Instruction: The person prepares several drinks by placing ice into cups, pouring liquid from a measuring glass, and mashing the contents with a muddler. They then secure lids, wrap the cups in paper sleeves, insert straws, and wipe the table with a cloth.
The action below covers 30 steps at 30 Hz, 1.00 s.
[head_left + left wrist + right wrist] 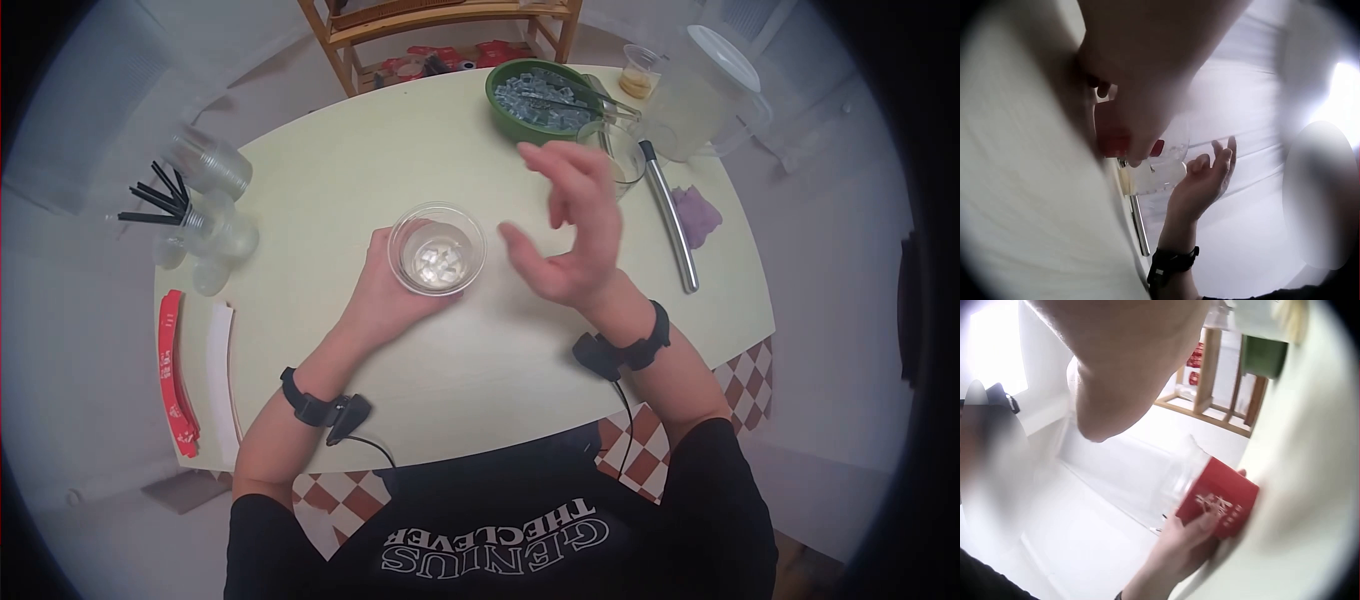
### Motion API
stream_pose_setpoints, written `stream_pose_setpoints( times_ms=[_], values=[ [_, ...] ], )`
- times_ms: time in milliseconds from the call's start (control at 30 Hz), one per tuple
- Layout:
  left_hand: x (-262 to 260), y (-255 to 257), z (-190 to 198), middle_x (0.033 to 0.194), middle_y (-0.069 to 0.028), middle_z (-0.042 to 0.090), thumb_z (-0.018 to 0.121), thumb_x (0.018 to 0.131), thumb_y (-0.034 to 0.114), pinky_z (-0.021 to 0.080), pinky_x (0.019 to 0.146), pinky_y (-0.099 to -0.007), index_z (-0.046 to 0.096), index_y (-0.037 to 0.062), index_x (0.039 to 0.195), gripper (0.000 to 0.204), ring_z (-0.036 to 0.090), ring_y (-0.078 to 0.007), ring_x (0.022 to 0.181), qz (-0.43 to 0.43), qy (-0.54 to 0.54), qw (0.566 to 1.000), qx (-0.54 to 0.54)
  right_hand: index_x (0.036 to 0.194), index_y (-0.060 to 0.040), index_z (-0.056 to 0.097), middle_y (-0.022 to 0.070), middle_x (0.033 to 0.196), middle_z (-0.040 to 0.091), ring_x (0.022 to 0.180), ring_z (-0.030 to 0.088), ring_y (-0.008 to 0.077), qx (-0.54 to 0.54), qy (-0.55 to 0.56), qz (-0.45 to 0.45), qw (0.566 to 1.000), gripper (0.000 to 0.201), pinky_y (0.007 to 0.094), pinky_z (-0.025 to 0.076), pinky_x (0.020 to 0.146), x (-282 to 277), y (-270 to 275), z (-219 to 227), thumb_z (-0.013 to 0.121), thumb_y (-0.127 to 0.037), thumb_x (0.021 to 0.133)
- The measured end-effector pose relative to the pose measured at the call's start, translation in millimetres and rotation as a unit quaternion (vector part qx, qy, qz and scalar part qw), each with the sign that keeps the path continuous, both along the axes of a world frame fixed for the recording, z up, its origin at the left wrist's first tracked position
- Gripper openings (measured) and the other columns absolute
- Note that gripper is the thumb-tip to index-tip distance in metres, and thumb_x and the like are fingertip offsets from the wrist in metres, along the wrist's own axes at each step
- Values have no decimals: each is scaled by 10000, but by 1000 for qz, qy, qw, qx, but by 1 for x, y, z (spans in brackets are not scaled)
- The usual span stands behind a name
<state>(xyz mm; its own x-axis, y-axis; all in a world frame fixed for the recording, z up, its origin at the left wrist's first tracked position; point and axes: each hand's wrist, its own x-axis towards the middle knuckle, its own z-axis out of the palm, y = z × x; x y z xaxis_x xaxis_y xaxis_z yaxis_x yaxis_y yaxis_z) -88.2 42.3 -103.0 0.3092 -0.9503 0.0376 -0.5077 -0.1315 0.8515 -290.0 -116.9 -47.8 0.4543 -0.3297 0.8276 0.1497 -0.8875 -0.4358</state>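
In the head view, a clear plastic cup (437, 212) with ice cubes in its bottom stands near the middle of the table. My left hand (385, 295) grips it from the left, fingers round its side. The right wrist view shows a red paper sleeve (1225, 497) with white lettering round the cup, the left hand (1182, 544) holding it there. Raised to the right of the cup, my right hand (578, 235) holds nothing, its fingers loosely bent and apart from the cup. That same right hand (1200, 190) appears beyond the cup in the left wrist view.
Back right are a green bowl (505, 112) of ice with tongs, a glass vessel (628, 165), a lidded pitcher (700, 100) and a small cup (638, 75). A metal muddler (672, 220) lies by a purple cloth (697, 216). Left: stacked cups (215, 165), black straws (165, 195), red sleeves (172, 370).
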Motion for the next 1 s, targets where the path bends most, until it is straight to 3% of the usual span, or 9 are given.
stream_pose_setpoints(
  times_ms=[100, 167, 233, 367, 433, 533, 700, 833, 1000],
  values=[
    [3, 1, -12, 1401, -117, 574, 993, 726, 194, 478, 1156, -406, 515, 36, 1472, 900, 597, -287, 1345, 4, -31, 999, -40, 1180, -82, 792, 33, 916, 718, 652, 546, 130, -57, 32, -110, 992, 276, 289, 485, 615, -15, -32, 49, 797, -136, 909],
    [4, 2, -16, 1384, -128, 576, 993, 715, 218, 488, 1141, -414, 534, 38, 1457, 891, 599, -295, 1324, 0, -19, 997, -70, 1167, -107, 807, -12, 830, 700, 677, 547, 96, -30, 100, -160, 982, 236, 276, 479, 625, -20, -84, 70, 793, -166, 939],
    [7, 4, -19, 1367, -138, 579, 994, 704, 242, 499, 1127, -422, 554, 40, 1442, 883, 602, -302, 1303, -3, -12, 995, -101, 1256, -101, 779, 17, 936, 692, 741, 571, 112, 53, 266, -155, 950, 347, 283, 507, 694, -25, -151, 83, 811, -261, 949],
    [7, 3, -17, 1369, -104, 634, 1002, 694, 180, 536, 1091, -395, 535, 61, 1436, 884, 654, -285, 1270, -12, 9, 983, -183, 1401, -126, 709, 7, 1056, 620, 874, 574, 135, -21, 416, -122, 901, 478, 303, 516, 825, -26, -234, 76, 800, -318, 974],
    [7, 3, -18, 1370, -95, 646, 1003, 696, 164, 547, 1079, -387, 529, 68, 1434, 882, 665, -283, 1262, -11, 24, 976, -216, 1480, -146, 647, 46, 1142, 583, 974, 607, 175, 36, 528, -108, 842, 620, 341, 551, 899, -21, -256, 65, 832, -399, 945],
    [8, 2, -24, 1368, -88, 651, 995, 707, 160, 552, 1081, -388, 541, 81, 1402, 834, 668, -278, 1259, -21, 39, 946, -320, 1499, -134, 622, 72, 1148, 599, 983, 666, 192, 28, 582, -123, 803, 672, 359, 569, 894, -11, -252, 59, 852, -407, 931],
    [17, 5, -33, 1424, -112, 596, 981, 723, 122, 495, 1132, -390, 494, 72, 1454, 880, 611, -252, 1305, -18, -4, 960, -280, 1469, -80, 627, 91, 1006, 720, 893, 688, 202, 79, 614, -105, 778, 696, 369, 569, 784, -2, -261, 40, 875, -419, 913],
    [17, 5, -25, 1399, -102, 592, 976, 721, 121, 503, 1110, -383, 495, 67, 1456, 880, 612, -252, 1277, -3, -58, 965, -255, 1463, -45, 601, 90, 1007, 723, 852, 681, 167, 146, 637, -120, 747, 564, 336, 581, 674, 4, -254, 46, 776, -313, 999],
    [9, 2, -31, 1296, -101, 620, 1009, 746, 227, 560, 1006, -393, 479, 90, 1428, 875, 658, -260, 1179, 70, 29, 945, -319, 1435, -35, 603, 75, 990, 678, 848, 628, 157, 66, 609, -111, 783, 500, 329, 545, 768, -7, -265, 49, 738, -279, 1020]
  ],
)
